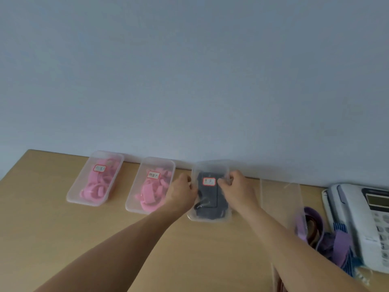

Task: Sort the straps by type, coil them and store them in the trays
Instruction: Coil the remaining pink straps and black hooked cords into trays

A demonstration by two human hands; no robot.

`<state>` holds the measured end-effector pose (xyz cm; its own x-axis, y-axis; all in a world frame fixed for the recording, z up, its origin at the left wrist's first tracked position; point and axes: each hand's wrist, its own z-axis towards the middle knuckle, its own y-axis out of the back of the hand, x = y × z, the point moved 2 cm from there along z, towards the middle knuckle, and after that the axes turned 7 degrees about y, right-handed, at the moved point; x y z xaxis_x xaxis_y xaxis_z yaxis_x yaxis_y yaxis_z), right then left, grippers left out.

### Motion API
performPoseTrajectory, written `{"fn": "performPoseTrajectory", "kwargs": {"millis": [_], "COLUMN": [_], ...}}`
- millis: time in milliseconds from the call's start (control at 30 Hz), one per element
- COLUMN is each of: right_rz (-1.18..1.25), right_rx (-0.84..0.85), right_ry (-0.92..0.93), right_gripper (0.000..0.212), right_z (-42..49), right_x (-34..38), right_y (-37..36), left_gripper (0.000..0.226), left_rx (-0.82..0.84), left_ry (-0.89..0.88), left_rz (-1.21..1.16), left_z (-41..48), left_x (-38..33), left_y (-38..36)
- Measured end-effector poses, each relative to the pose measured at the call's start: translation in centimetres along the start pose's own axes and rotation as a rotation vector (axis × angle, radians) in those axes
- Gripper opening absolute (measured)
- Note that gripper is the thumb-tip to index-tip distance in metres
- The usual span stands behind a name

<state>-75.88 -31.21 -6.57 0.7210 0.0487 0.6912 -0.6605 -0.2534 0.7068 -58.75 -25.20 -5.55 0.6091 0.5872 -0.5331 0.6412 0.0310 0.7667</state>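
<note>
Clear plastic is what both hands are on. The left hand (pixel 182 189) curls its fingers round the left edge of the dark-strap tray (pixel 212 219), and the right hand (pixel 235 183) grips the right edge with its thumb beside the red-bordered label (pixel 209 181). Both grips are narrow and closed on the tray. Blur hides whether they are pressing a lid down or only steadying the box. Dark straps (pixel 210 200) lie packed inside it, and it sits at the back of the wooden table (pixel 63 239), near the wall.

At 9 o'clock from it, just beside the left hand, stands the middle pink tray (pixel 134 206), labelled and full of pink straps (pixel 150 191). Further out at 9 o'clock is the far-left pink tray (pixel 72 197), also labelled and filled.

At 3 o'clock a fourth clear tray (pixel 280 197) seems to hold nothing in its far part. At 4 o'clock loose purple straps (pixel 341 245) lie in an uncoiled heap, one end against that tray, beside a white telephone (pixel 357 211).

By my judgement three types are sorted and stored. The purple ones are left to coil and put away, probably in the fourth tray.
</note>
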Motion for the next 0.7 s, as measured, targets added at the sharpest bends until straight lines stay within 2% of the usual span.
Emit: {"fn": "performPoseTrajectory", "kwargs": {"millis": [200,333,400,500,567,633,700], "right_rz": [-0.064,0.120,0.155,0.149,0.121,0.099,0.093], "right_rx": [-0.035,0.017,0.008,0.000,-0.010,-0.009,-0.007], "right_ry": [-0.096,-0.125,-0.143,-0.135,-0.116,-0.094,-0.083], "right_gripper": [0.037,0.021,0.019,0.021,0.025,0.027,0.025], "right_z": [-0.2,-0.3,-0.6,-0.7,-0.6,-0.4,-0.4], "right_x": [-1.7,-2.2,-2.5,-2.4,-2.3,-2.3,-2.4], "right_y": [0.3,-0.1,-0.3,-0.4,-0.2,-0.1,-0.2], "left_gripper": [0.004,0.009,0.018,0.054,0.072,0.069,0.068], "left_rx": [0.049,0.047,0.040,-0.105,-0.123,-0.061,-0.015], "left_ry": [0.026,0.046,0.022,-0.198,-0.362,-0.459,-0.479], "left_rz": [-0.063,-0.117,-0.045,0.299,0.425,0.497,0.514], "left_z": [0.1,0.0,-0.3,-0.8,-1.4,-1.8,-1.8], "left_x": [0.2,0.6,0.3,-0.7,-2.0,-3.1,-3.2], "left_y": [-0.9,-1.3,-1.2,-1.4,-2.2,-3.7,-4.9]}}
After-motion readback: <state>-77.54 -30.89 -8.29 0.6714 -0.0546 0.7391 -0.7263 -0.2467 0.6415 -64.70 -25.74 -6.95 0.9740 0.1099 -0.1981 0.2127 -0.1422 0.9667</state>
